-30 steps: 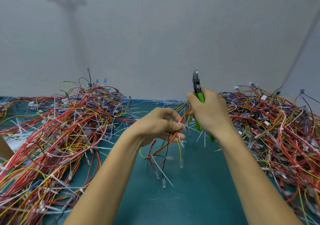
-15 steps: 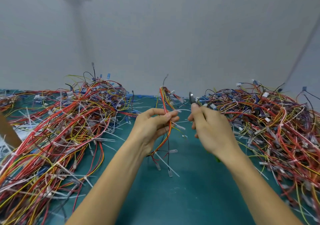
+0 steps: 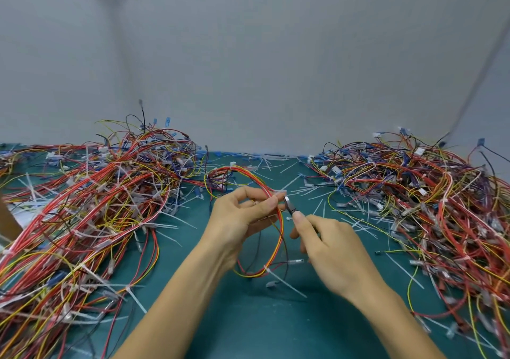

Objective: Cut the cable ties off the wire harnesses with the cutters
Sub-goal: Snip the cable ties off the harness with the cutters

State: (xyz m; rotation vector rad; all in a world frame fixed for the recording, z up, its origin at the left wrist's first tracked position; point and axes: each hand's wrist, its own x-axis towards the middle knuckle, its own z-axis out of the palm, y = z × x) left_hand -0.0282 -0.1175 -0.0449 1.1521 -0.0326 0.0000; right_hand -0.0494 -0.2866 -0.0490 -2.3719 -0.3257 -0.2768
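Red-yellow harness [image 3: 281, 229] pinched in left grip [image 3: 237, 218]; right grip [image 3: 331, 251] held cutters [image 3: 287, 202], nose beside tie [image 3: 279, 192]. Next, probably: snip tie, spare wires.

Left hand [image 3: 240, 220] and right hand [image 3: 332, 251], fingers curled

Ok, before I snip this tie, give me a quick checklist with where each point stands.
1. Hold on the harness: ok, the left grip pinches it beside the tie.
2. Hold on the cutters: ok, the right grip holds them, head pointing at the tie.
3. Blades on the tie, not on wires: cannot tell, too small to see.
4. Left fingertips clear of the blades: not ok, they look right beside the head.
5. Further work noted: ok, a lower tie shows on the loop's bottom bend.
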